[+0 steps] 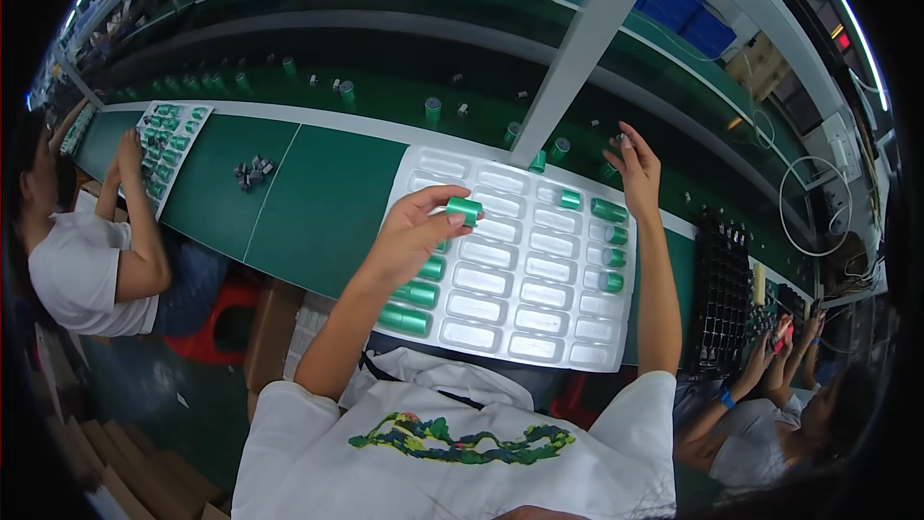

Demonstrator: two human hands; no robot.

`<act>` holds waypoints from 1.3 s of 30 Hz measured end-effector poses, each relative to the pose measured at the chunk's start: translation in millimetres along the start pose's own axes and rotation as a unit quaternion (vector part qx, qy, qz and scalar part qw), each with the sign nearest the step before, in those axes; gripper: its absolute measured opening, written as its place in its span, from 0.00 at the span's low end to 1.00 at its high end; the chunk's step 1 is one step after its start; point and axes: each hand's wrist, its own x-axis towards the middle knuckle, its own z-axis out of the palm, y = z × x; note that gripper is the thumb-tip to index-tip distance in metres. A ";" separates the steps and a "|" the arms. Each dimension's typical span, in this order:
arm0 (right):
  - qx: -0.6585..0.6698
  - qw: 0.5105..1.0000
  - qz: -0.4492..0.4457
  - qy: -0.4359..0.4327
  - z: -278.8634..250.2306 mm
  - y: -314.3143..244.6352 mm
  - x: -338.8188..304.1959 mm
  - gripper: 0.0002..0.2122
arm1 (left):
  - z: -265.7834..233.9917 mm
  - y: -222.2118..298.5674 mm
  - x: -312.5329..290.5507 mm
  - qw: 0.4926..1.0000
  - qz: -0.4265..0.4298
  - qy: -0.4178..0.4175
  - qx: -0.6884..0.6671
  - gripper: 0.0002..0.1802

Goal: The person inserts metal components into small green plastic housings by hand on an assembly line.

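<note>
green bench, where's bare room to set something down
The widest free patch of green bench lies between the pile of small grey parts and the white tray. A smaller one lies between that pile and the co-worker's tray at left. It is crowded right of the white tray, where the right forearm and black rack leave only a narrow strip.

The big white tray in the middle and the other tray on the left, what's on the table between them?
In the head view, a small heap of dark pieces lies on the green table there.
</note>
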 end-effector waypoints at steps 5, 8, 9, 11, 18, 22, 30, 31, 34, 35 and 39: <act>0.052 0.997 -0.052 -0.024 43.6 -69.0 -78.6 0.22 | 29.1 4.1 -11.9 0.967 -0.075 -0.037 -0.242 0.24; 0.085 0.994 -0.053 0.035 62.3 -80.8 -122.9 0.20 | 48.5 4.8 -12.1 0.930 -0.129 -0.022 -0.343 0.24; 0.073 0.996 -0.047 0.012 70.6 -83.4 -132.7 0.17 | 56.7 8.9 -13.8 0.927 -0.144 0.010 -0.346 0.23; 0.044 0.994 -0.079 -0.056 90.4 -103.1 -148.6 0.18 | 57.4 -0.1 -14.6 0.953 -0.120 0.019 -0.279 0.20; -0.185 0.919 -0.288 -0.195 97.4 -125.4 -159.5 0.19 | 71.3 -14.4 -19.2 0.995 -0.081 0.047 -0.026 0.16; -0.243 0.897 -0.289 -0.228 100.8 -132.2 -159.2 0.16 | 70.9 -15.1 -21.0 0.996 -0.077 0.047 0.021 0.21; -0.228 0.916 -0.197 -0.264 97.4 -153.2 -155.1 0.14 | 71.9 -13.7 -19.5 0.992 -0.117 0.054 0.002 0.22; -0.225 0.918 -0.191 -0.265 97.4 -154.1 -154.6 0.14 | 71.7 -13.9 -19.7 0.991 -0.125 0.055 -0.011 0.22; -0.229 0.916 -0.199 -0.263 101.3 -153.1 -155.7 0.14 | 68.4 -20.0 -18.2 0.989 -0.135 0.054 -0.030 0.21; -0.230 0.916 -0.199 -0.264 100.5 -154.7 -155.5 0.14 | 67.0 -21.7 -18.1 0.989 -0.135 0.054 -0.036 0.21; -0.249 0.915 -0.186 -0.256 98.7 -158.9 -152.4 0.13 | 70.1 -21.5 -17.8 0.986 -0.144 0.057 -0.055 0.21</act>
